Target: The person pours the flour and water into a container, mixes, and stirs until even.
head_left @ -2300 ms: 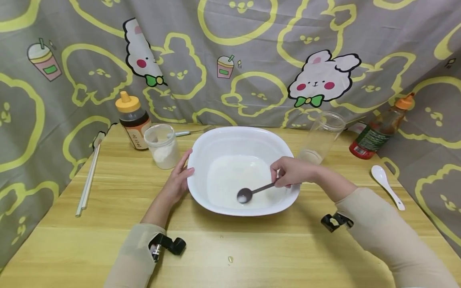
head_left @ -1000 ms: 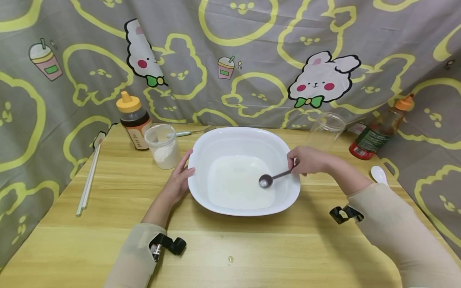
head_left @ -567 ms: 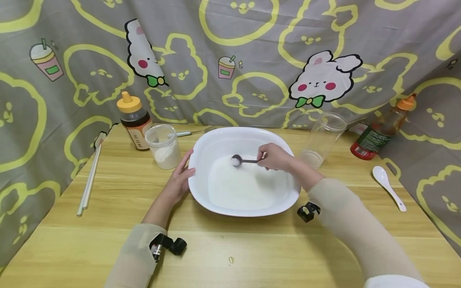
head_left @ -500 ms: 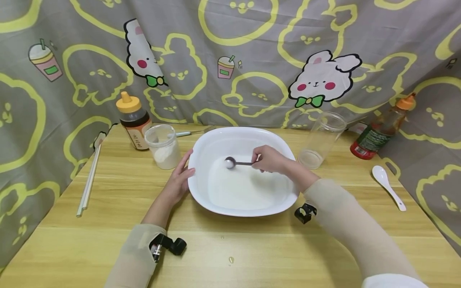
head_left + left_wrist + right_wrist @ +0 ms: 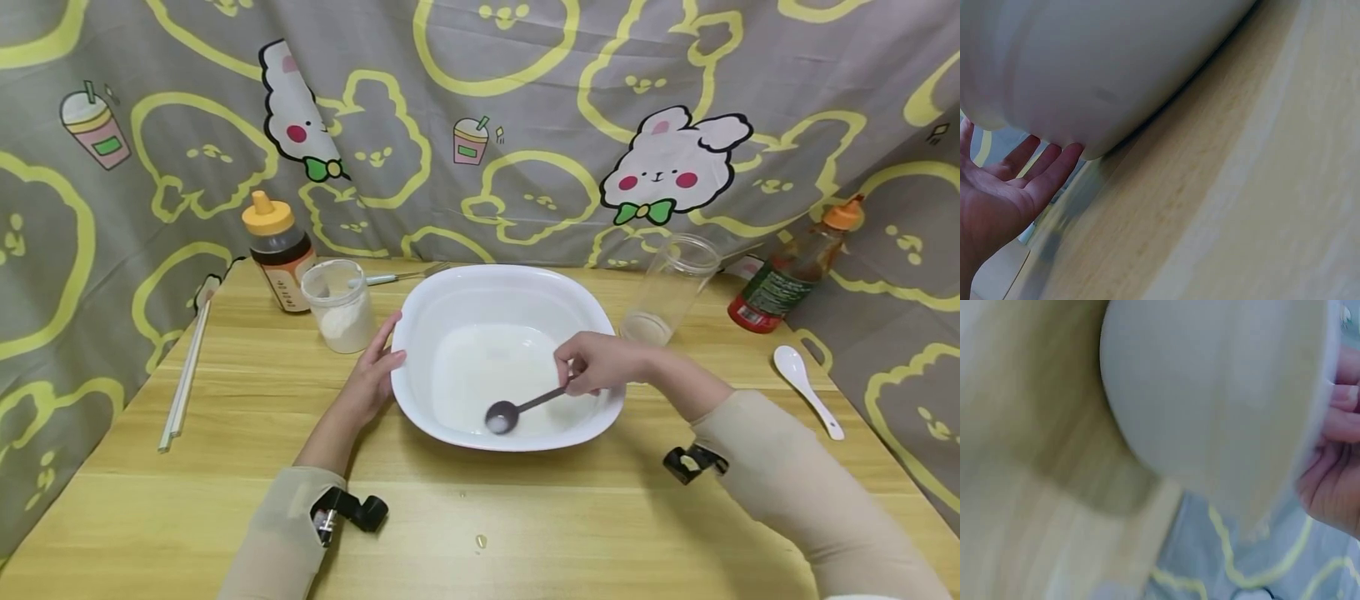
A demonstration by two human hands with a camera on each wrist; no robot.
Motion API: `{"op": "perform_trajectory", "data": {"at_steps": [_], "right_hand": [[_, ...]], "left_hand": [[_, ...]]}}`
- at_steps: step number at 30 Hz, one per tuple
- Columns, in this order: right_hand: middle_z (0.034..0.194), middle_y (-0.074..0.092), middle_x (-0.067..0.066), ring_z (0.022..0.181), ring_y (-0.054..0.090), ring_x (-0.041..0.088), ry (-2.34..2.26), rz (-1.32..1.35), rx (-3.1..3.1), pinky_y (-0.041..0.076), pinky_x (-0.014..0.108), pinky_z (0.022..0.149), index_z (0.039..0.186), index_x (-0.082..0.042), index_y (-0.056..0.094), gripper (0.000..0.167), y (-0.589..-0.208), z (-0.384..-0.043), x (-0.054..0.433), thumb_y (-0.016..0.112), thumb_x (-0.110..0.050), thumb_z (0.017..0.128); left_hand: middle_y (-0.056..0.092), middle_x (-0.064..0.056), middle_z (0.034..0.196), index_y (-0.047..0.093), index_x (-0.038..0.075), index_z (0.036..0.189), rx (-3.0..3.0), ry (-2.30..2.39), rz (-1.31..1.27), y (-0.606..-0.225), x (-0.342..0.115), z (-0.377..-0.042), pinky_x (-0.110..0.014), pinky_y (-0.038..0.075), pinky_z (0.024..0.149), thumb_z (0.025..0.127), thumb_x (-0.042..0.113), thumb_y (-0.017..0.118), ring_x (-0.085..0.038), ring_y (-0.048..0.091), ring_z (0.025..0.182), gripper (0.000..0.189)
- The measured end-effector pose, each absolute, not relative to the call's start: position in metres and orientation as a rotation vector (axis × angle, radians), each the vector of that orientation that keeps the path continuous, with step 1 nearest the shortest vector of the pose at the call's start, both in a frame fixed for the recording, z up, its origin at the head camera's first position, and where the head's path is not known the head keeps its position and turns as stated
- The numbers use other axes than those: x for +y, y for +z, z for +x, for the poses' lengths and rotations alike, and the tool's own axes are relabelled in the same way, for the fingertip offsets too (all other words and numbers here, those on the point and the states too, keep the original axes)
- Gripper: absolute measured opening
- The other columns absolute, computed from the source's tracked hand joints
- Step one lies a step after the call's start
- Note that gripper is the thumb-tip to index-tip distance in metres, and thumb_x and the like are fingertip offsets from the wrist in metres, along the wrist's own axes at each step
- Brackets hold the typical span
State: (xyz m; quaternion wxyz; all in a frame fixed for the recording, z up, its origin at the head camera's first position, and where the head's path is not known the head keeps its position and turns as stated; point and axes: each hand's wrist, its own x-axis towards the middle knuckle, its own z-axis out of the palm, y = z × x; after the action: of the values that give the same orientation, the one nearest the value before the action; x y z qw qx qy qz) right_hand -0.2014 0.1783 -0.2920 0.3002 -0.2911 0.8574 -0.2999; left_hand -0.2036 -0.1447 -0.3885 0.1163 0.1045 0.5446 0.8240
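Observation:
A white basin (image 5: 420, 292) stands on the table with a pool of milky white liquid (image 5: 472, 367) in its bottom. At its left side my left hand (image 5: 369, 379) holds on, thumb at the rim and fingertips against the outer wall, as the left wrist view shows. My right hand (image 5: 592, 364) reaches over the right rim and pinches the handle of a dark, round-bowled spoon (image 5: 501, 417). The spoon's bowl is low over the liquid near the front wall, with some white in it. The basin wall hides the spoon in the right wrist view.
Left of the basin are a jar of white powder (image 5: 345, 317), a yellow-capped sauce bottle (image 5: 279, 258), a fork (image 5: 382, 279) and pale chopsticks (image 5: 183, 379). To the right stand a clear jar (image 5: 667, 287), an orange-capped bottle (image 5: 783, 283) and a white spoon (image 5: 806, 387).
My right hand has swept the dark spoon round inside the basin: from front to right, to the back left, then forward again. My left hand and the basin have stayed put.

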Motion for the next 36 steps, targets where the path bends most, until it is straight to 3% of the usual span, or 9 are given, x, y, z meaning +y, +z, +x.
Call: {"op": "perform_trajectory", "data": {"at_steps": [9,15,22,29,36], "right_hand": [[0.057,0.051,0.003,0.046,0.044,0.013,-0.639,-0.646,2.594,0.035,0.024,0.043,0.069,-0.003,0.054,0.009,-0.276,-0.218,0.213,0.053,0.006,0.069],[0.056,0.049,0.003,0.05,0.045,0.014,-0.685,-0.499,2.726,0.036,0.026,0.046,0.071,-0.003,0.053,0.006,-0.291,-0.237,0.194,0.056,0.002,0.072],[0.05,0.049,0.004,0.045,0.043,0.013,-0.922,-0.512,2.653,0.033,0.023,0.043,0.074,-0.002,0.054,0.004,-0.311,-0.245,0.157,0.057,-0.001,0.077],[0.05,0.048,0.005,0.045,0.041,0.012,-0.988,-0.689,2.401,0.032,0.023,0.044,0.075,-0.003,0.056,0.004,-0.318,-0.228,0.136,0.057,0.0,0.078],[0.049,0.043,-0.002,0.045,0.038,0.008,-0.83,-0.921,2.266,0.033,0.021,0.046,0.073,-0.007,0.057,0.008,-0.306,-0.204,0.16,0.057,0.001,0.075]], "left_hand": [[0.025,-0.02,0.132,0.018,0.02,0.138,1.572,2.426,0.311,-0.389,-0.145,-0.204,-0.033,0.046,0.076,0.083,0.005,0.044,-0.028,0.042,0.105,0.063],[0.024,-0.02,0.132,0.018,0.02,0.138,1.556,2.428,0.324,-0.388,-0.145,-0.204,-0.032,0.046,0.076,0.083,0.004,0.045,-0.029,0.041,0.106,0.063],[0.023,-0.02,0.134,0.018,0.02,0.139,1.54,2.435,0.313,-0.386,-0.145,-0.203,-0.033,0.045,0.078,0.083,0.003,0.043,-0.029,0.04,0.108,0.063],[0.023,-0.021,0.133,0.017,0.019,0.139,1.552,2.439,0.308,-0.387,-0.144,-0.203,-0.031,0.045,0.077,0.083,0.003,0.043,-0.024,0.043,0.104,0.064],[0.024,-0.021,0.132,0.018,0.02,0.139,1.56,2.435,0.307,-0.387,-0.144,-0.203,-0.03,0.046,0.076,0.082,0.004,0.044,-0.021,0.047,0.101,0.064]]}}
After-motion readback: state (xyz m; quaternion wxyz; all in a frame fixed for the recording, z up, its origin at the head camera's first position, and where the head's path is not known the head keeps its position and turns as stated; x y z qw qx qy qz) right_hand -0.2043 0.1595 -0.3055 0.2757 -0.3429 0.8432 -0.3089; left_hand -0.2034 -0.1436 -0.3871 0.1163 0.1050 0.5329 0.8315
